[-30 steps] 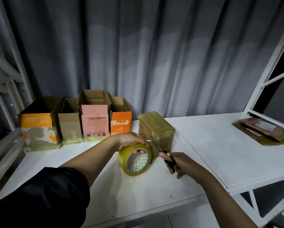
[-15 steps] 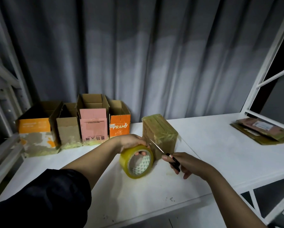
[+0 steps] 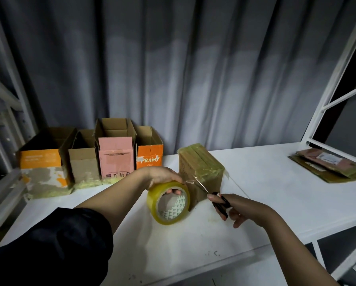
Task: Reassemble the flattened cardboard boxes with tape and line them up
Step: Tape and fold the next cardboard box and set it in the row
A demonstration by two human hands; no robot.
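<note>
My left hand point(image 3: 162, 177) sat at the centre of the frame, gripping the roll of clear tape point(image 3: 169, 203) from above; my fingers curled over its rim, and one fingertip showed through the core. The roll stood on edge on the white table point(image 3: 276, 193), touching the lower left corner of the brown taped box point(image 3: 202, 172). A short strip of tape ran from the roll up toward that box's near face.

My right hand point(image 3: 241, 209), just right of centre, held the black-handled scissors point(image 3: 212, 195). My thumb and fingers were curled through and around the handles, while the lower fingers hung loosely below. The blades pointed up and left, their tips at the strip of tape beside the box; I could not tell whether the blades were parted or together.

The taped box stood closed on the table, its top covered in yellowish tape. To its left, along the grey curtain point(image 3: 173, 69), four open boxes stood in a row: the orange-and-white box point(image 3: 41, 168) at far left, a plain brown box point(image 3: 82, 164), a pink box point(image 3: 115, 155), and an orange box point(image 3: 149, 156) printed PRAMY. At the right edge of the frame a stack of flattened cardboard point(image 3: 327, 165) lay on the table beside the white shelf frame point(image 3: 338, 75).
</note>
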